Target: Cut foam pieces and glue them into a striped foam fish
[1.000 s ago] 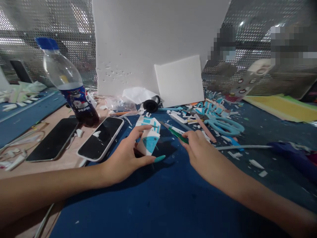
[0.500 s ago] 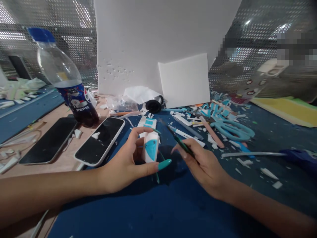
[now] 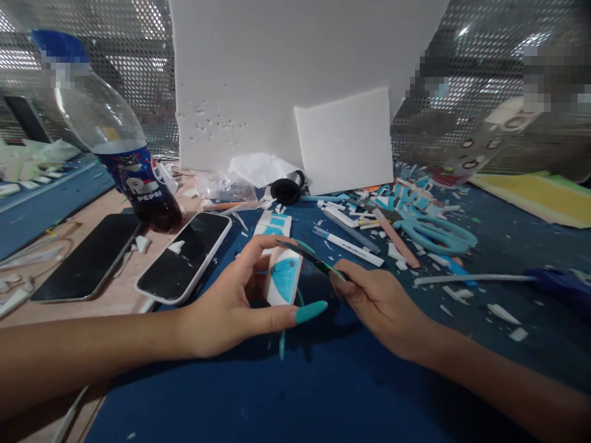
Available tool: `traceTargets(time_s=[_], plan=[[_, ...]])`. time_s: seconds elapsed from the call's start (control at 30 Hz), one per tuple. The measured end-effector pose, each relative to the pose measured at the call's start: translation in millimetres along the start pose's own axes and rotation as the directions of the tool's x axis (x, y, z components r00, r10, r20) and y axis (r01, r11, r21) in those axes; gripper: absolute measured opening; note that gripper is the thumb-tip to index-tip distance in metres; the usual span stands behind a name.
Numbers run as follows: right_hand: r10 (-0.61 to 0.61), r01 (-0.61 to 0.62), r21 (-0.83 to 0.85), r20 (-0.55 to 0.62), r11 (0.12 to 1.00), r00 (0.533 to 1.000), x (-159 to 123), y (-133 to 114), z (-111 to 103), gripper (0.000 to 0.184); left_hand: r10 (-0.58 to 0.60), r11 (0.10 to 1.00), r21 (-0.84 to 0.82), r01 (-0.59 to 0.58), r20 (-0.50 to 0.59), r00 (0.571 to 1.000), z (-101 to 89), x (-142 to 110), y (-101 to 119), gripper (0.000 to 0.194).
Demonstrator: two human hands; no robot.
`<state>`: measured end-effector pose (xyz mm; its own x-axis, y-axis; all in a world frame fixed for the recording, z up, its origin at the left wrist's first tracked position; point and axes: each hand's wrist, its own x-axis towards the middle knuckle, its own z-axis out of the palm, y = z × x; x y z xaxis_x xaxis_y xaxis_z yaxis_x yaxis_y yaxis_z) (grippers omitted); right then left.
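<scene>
Between thumb and fingers, my left hand [image 3: 240, 295] holds a small white foam block [image 3: 282, 280] with a blue painted patch and dark dots. My right hand [image 3: 378, 301] is closed round the handle of a thin craft knife [image 3: 318, 261]. The blade reaches left to the block's upper edge, close by my left index finger; I cannot tell whether it touches. Behind the block lies a white strip [image 3: 277, 221] with blue painted shapes, partly hidden by my left hand. Both hands are over the blue mat [image 3: 277, 394].
To the left are a Pepsi bottle [image 3: 133, 178], a white-edged phone [image 3: 184, 258] and a dark phone [image 3: 87, 258]. A black spool [image 3: 286, 189] stands before a white foam board [image 3: 258, 74]. Blue scissors [image 3: 434, 237], a white pen [image 3: 348, 246] and foam scraps lie to the right.
My right hand has swung the knife so its blade now lies across the top of the foam block. My left hand still holds the block, slightly turned.
</scene>
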<state>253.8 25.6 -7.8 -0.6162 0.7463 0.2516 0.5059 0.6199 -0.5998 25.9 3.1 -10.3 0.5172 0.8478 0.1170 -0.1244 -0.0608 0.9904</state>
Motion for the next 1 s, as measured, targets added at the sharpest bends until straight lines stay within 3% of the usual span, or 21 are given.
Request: traceTargets(time_s=[1.0], plan=[[-0.026,0.026,-0.066,-0.001,0.997,1.0,0.4,-1.3,-0.8,0.025,-0.028,0.993,-0.112,0.032,0.042,0.999,2.3,3.2,3.5,0.052]])
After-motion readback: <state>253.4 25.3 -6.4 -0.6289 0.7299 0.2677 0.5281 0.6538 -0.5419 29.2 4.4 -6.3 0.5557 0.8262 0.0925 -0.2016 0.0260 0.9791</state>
